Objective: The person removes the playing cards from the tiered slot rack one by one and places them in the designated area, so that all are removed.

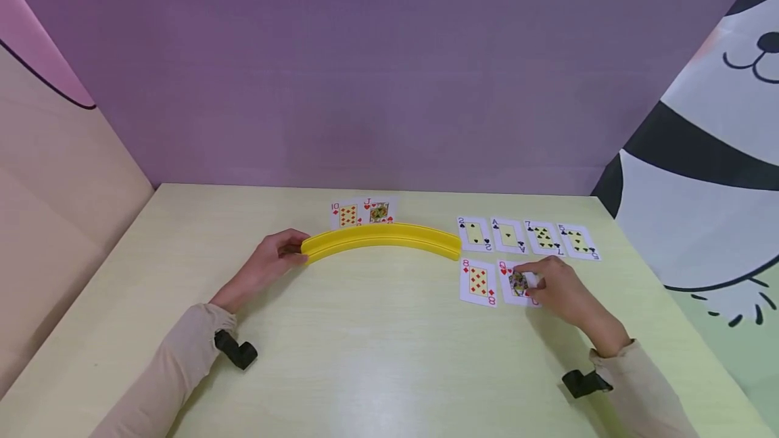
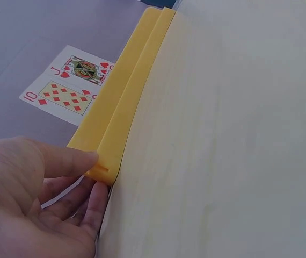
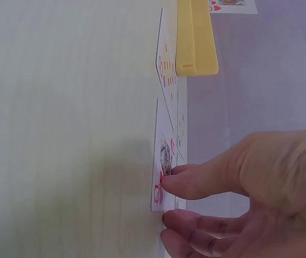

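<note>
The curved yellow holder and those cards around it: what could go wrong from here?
The left hand pinches only one end of the yellow holder, so a tug might jolt the ten of diamonds and jack of hearts behind its front edge.

The right hand grips the queen of hearts by one side, so it might slip or swing and nudge the neighbouring eight of diamonds.

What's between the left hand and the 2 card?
A curved yellow rack spans that stretch: the left hand pinches one end, and the other end comes close beside the 2 card. The head view shows it.
</note>
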A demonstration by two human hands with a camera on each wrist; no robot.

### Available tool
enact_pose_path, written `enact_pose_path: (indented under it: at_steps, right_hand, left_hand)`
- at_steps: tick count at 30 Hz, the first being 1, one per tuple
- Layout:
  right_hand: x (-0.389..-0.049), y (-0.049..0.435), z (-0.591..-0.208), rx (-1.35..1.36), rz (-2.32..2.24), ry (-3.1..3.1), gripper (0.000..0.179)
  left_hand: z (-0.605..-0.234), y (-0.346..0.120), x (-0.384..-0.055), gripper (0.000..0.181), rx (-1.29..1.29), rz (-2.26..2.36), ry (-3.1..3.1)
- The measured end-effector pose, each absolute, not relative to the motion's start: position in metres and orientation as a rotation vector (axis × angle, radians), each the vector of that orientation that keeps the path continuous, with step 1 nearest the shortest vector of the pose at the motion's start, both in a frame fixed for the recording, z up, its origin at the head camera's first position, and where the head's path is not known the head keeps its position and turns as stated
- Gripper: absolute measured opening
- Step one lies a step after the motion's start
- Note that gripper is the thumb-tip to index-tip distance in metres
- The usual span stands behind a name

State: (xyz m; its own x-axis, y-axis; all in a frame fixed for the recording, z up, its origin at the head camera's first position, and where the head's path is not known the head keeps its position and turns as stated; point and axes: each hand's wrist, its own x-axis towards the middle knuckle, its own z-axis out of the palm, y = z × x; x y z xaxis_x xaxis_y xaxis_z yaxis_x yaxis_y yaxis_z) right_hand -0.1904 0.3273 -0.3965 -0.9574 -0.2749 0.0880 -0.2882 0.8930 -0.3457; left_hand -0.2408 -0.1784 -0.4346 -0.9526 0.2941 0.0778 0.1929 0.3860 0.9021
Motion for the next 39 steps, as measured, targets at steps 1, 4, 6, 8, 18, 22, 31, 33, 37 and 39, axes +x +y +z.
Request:
enact_pose_path:
  at_steps: [1, 4, 6, 8, 18, 22, 31, 33, 37, 39]
  right_hand:
    - [-0.190, 0.327, -0.396, 0.441, 0.563, -3.023, 0.038]
    - [-0.190, 0.326, -0.396, 0.424, 0.569, -3.035, 0.039]
    - [-0.190, 0.326, -0.396, 0.420, 0.570, -3.040, 0.039]
    - [-0.190, 0.325, -0.395, 0.422, 0.569, -3.042, 0.039]
    - [-0.190, 0.318, -0.387, 0.422, 0.528, -2.984, 0.029]
    - [-0.188, 0.309, -0.379, 0.430, 0.540, -2.962, 0.029]
    - [-0.189, 0.284, -0.364, 0.492, 0.545, -2.917, 0.029]
    - [-0.190, 0.277, -0.360, 0.502, 0.558, -2.908, 0.030]
    - [-0.192, 0.262, -0.351, 0.535, 0.604, -2.882, 0.029]
    - [-0.194, 0.254, -0.347, 0.551, 0.617, -2.864, 0.028]
  left_hand:
    - [-0.435, -0.178, -0.241, 0.035, 0.453, 1.631, 2.537]
    - [-0.435, -0.178, -0.240, 0.035, 0.447, 1.637, 2.543]
    - [-0.435, -0.178, -0.240, 0.035, 0.456, 1.638, 2.542]
    - [-0.434, -0.178, -0.240, 0.035, 0.451, 1.646, 2.538]
    - [-0.435, -0.179, -0.239, 0.036, 0.473, 1.671, 2.515]
    - [-0.436, -0.179, -0.240, 0.035, 0.462, 1.660, 2.528]
    - [-0.435, -0.178, -0.242, 0.037, 0.447, 1.664, 2.516]
    - [-0.435, -0.179, -0.241, 0.037, 0.445, 1.662, 2.515]
    - [-0.435, -0.179, -0.241, 0.037, 0.456, 1.664, 2.520]
    - [-0.436, -0.179, -0.242, 0.036, 0.466, 1.666, 2.524]
